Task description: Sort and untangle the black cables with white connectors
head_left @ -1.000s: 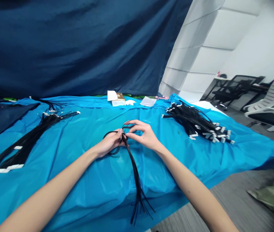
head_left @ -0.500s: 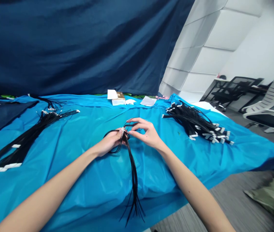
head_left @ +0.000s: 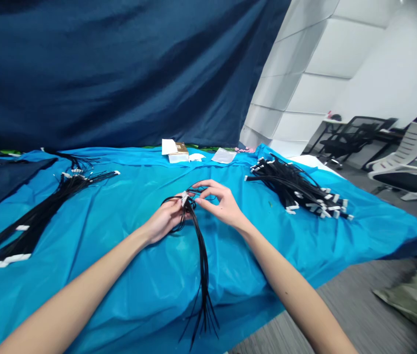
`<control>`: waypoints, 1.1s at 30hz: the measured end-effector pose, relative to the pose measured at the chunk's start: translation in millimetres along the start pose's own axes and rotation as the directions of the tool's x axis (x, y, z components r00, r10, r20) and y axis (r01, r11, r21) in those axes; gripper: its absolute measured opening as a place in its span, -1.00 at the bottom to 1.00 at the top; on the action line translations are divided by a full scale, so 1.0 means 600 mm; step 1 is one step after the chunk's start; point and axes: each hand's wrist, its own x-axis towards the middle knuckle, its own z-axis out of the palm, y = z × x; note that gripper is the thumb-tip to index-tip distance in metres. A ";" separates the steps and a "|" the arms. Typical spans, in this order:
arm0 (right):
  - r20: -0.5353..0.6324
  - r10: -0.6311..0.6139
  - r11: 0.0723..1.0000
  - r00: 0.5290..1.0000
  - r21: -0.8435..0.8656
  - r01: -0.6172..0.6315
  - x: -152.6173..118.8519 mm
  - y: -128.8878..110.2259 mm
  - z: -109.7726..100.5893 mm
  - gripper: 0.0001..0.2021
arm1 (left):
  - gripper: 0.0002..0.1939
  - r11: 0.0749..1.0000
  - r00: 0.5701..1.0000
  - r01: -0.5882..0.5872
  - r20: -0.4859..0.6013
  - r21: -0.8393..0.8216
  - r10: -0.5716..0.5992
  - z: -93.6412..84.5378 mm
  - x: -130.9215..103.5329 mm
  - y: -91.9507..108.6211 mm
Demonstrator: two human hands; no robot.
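As I look on remotely through the head camera, my left hand (head_left: 162,222) has its grip clamped on the black wire bundle (head_left: 203,246) near its white connector (head_left: 185,197), over the blue-draped counter (head_left: 130,196), loose ends trailing toward me. My right hand (head_left: 222,205) curls at the looped strands; I cannot tell whether its grip is together on them. Cable piles flank both hands: left pile (head_left: 46,214), right pile (head_left: 292,184).

Creased blue sheet (head_left: 127,305) bears black cables in a bundle (head_left: 44,216) at left and a pile (head_left: 289,182) at right; small box (head_left: 178,157), pale flat packet (head_left: 224,156) near far edge.
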 end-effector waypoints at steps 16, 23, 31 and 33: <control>0.011 0.036 0.999 0.999 0.005 -0.036 0.000 0.002 0.006 -0.87 | -0.67 0.979 0.982 0.074 -0.157 -0.188 -0.104 0.031 -0.002 0.000; 0.025 0.027 0.994 0.999 -0.107 -0.024 -0.005 0.002 0.024 -0.85 | -0.82 0.994 0.986 -0.017 -0.168 -0.109 -0.002 0.024 0.002 -0.016; 0.159 0.039 0.993 0.987 -0.118 -0.020 -0.007 0.003 0.028 -0.80 | -0.90 0.999 0.993 -0.038 -0.113 -0.017 0.035 0.014 0.004 -0.021; 0.201 0.041 0.995 0.979 -0.099 -0.021 -0.006 0.005 0.025 -0.80 | -0.91 1.000 0.995 -0.017 -0.094 -0.018 0.015 0.015 0.002 -0.020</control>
